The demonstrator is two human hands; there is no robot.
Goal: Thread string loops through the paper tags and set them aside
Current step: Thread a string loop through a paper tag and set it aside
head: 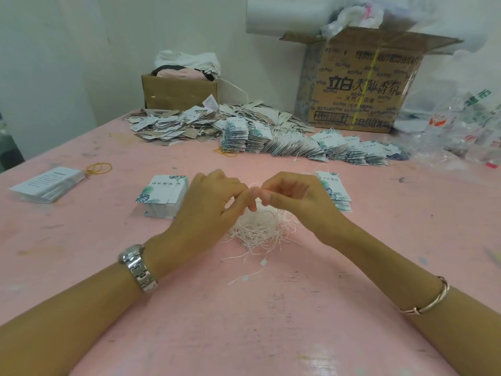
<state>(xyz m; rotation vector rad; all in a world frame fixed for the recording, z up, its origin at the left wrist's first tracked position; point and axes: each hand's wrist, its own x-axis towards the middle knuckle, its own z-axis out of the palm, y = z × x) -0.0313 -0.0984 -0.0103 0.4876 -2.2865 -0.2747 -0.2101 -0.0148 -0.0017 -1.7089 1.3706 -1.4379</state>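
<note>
1. String loops are heaped in a loose white tangle on the pink table, directly below the hands. No common direction is kept; two stray loops nearer the person lie roughly left to right.
2. A metal watch is worn on the left wrist and a thin bangle on the right forearm.
3. One strand is pinched above the tangle by the curled fingertips of the left hand and the right hand, which meet tip to tip. Its course cannot be made out.
4. A left tag stack is laid face up just beside the left hand, its long axis running away from the person. A right tag stack is partly hidden behind the right hand.
5. A third stack lies well to the left, near a yellow rubber band.
6. Fanned rows of tags and a loose heap are spread farther back.
7. A small carton is filled with pink and white cloth. A large printed carton stands with flaps open, with plastic bags at its top.
</note>
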